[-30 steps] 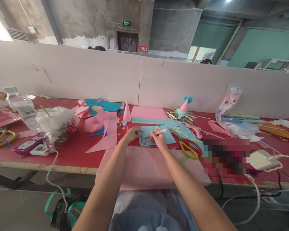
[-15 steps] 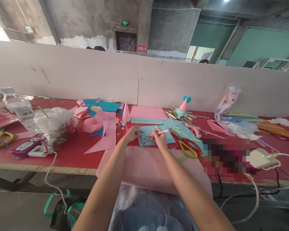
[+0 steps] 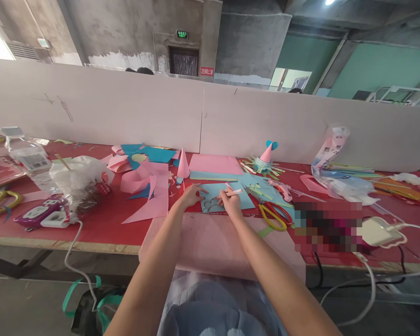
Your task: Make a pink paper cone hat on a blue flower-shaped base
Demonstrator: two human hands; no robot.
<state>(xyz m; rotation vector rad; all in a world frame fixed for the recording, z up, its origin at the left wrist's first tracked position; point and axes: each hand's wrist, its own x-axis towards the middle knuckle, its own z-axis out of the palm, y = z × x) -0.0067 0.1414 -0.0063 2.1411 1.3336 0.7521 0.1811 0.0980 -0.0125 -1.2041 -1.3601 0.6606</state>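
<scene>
A light blue paper sheet (image 3: 245,197) lies on the red table (image 3: 101,224) in front of me, with dark curved lines drawn on its near left part. My left hand (image 3: 191,195) rests flat on the sheet's left edge, fingers spread. My right hand (image 3: 230,201) is closed around a pink-and-white pen (image 3: 235,191), its tip down on the sheet next to the drawn lines. A large pale pink sheet (image 3: 213,242) hangs over the table edge under my forearms.
Yellow-and-red scissors (image 3: 275,215) lie right of the blue sheet. Pink paper cones (image 3: 184,164), pink and blue scraps (image 3: 147,179) and a pink sheet (image 3: 215,164) lie behind. A plastic bag (image 3: 79,175), power strip (image 3: 44,211) and bottle (image 3: 28,156) are left; a white charger (image 3: 380,232) is right.
My right hand has shifted slightly with the pen over the blue sheet. My left hand has stayed on the sheet's left edge.
</scene>
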